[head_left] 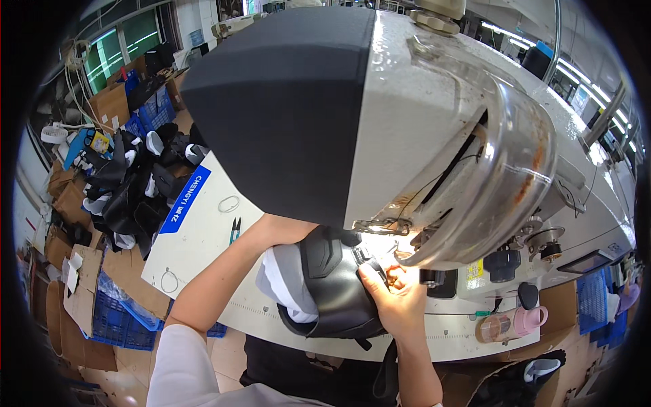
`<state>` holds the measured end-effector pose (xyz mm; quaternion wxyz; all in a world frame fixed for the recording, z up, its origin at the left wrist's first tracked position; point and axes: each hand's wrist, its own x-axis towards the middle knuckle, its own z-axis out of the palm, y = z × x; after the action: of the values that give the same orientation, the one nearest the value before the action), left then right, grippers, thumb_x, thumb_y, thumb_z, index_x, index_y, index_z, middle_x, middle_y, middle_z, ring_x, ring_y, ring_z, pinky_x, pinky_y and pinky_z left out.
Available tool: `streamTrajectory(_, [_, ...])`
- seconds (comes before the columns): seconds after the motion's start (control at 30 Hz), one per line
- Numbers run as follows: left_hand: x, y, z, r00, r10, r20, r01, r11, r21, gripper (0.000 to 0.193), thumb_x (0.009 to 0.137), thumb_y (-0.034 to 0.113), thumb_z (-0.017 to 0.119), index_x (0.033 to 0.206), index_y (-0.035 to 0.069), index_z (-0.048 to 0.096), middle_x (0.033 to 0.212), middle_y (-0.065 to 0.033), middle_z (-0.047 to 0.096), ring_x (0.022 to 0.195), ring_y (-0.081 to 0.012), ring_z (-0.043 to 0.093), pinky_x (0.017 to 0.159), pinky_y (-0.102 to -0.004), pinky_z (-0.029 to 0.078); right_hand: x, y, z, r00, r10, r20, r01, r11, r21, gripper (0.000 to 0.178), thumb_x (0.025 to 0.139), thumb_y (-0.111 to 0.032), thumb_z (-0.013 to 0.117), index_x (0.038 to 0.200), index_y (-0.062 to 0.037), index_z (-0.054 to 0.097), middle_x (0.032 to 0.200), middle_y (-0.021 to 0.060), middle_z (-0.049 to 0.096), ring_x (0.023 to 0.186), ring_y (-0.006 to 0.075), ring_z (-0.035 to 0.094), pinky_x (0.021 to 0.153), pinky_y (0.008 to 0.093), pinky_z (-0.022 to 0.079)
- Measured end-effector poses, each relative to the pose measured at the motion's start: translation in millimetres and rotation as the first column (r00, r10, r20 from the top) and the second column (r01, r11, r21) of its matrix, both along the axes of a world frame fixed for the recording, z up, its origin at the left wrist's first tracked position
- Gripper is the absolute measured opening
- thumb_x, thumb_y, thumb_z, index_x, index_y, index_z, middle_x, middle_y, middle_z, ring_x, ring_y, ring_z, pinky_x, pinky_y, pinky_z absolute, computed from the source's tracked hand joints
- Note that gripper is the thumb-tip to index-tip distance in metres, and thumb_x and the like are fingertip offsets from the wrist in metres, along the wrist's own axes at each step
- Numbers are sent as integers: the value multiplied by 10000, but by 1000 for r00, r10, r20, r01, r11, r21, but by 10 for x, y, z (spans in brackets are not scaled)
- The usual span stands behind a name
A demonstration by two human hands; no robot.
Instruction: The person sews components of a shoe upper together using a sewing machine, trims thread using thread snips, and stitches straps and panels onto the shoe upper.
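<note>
A black leather-like shoe upper (pixel 342 302) with a pale lining (pixel 288 281) lies under the head of a sewing machine (pixel 291 115). My right hand (pixel 399 298) grips its right edge, thumb on top, close to the lit needle area. On the far left side of the upper is my left hand (pixel 293 230); only its back and wrist show, and its fingers are hidden behind the upper and the machine head. Thread snips (pixel 234 230) with teal handles rest on the white table (pixel 203 251), left of my left forearm.
Thread loops (pixel 229 204) lie on the table's left part. Black and white uppers (pixel 129 183) are heaped beyond its left edge, above a blue crate (pixel 119 319) and cardboard. A pink-lidded bottle (pixel 508 325) lies at the right. The machine head overhangs my hands.
</note>
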<state>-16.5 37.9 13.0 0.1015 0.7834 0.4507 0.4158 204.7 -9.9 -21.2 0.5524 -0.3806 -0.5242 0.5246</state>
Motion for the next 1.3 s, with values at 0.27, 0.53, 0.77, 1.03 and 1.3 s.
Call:
streamTrajectory(0.27, [23,221,73,1000,27,9,-28,990,136,213,807,42,585,1011,2,634,1006,-154,647,939,-270,610,812,-344,486,-260,-126,63,979,-170,114,160,982,97,158,807,-69,703,762,13,576,635,-45,501,543,18,403,474,191,290])
streamTrajectory(0.53, [247,-817,396,945,229,235,-282,932,227,143,760,-38,608,895,1,580,733,-93,624,628,-152,552,569,-268,434,31,-169,84,965,263,-8,-262,956,-132,184,861,-32,639,1022,31,578,930,47,613,841,66,557,760,199,449])
streamTrajectory(0.77, [298,-324,580,998,-55,-6,30,638,-770,309,792,282,696,901,10,600,629,-32,602,557,-89,546,547,-248,431,-106,-244,38,990,143,15,-141,988,-67,168,863,-71,643,986,36,602,875,39,635,778,62,566,691,204,449])
streamTrajectory(1.03, [186,-70,273,954,-291,66,284,820,-498,526,727,477,729,963,11,673,802,-82,667,628,-150,612,600,-278,488,-192,-215,-39,997,-30,75,26,998,53,176,837,-107,677,845,65,640,679,-1,619,598,32,503,525,209,405])
streamTrajectory(1.3, [336,-381,501,989,-141,50,149,911,-385,323,769,300,655,802,-20,625,521,-26,475,482,-121,418,477,-297,362,-123,-180,-51,996,69,59,-68,998,-18,118,848,6,605,949,66,622,793,5,603,692,29,498,595,163,388])
